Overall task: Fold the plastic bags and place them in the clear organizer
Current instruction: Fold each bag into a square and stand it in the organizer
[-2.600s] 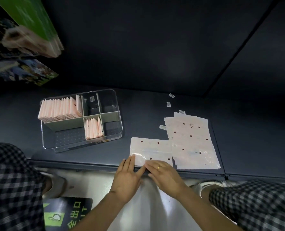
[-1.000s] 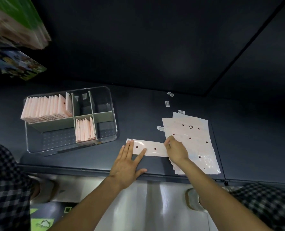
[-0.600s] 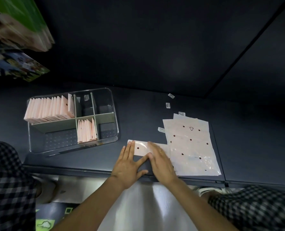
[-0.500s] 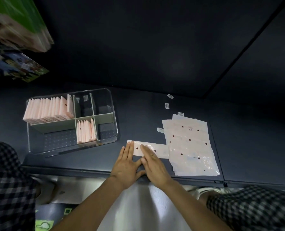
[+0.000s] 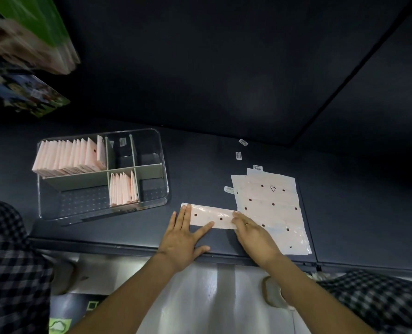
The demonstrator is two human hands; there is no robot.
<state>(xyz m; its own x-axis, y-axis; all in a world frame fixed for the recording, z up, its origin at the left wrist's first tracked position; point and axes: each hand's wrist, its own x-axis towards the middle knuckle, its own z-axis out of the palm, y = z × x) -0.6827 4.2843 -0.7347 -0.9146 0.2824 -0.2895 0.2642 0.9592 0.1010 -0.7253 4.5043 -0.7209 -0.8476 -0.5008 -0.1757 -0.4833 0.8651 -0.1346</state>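
Bag (image 5: 209,216), pink w/ dark dots, folded into a long strip, lies flat near the shelf's (image 5: 200,165) front edge. Left hand (image 5: 184,235) flat, fingers straight, pressing the strip's left end; right hand (image 5: 253,235) flat w/ straight fingers on its right end. Stack of unfolded bags (image 5: 272,208) just right of it. Organizer (image 5: 162,160) at shelf's left, folded bags upright in 2 compartments
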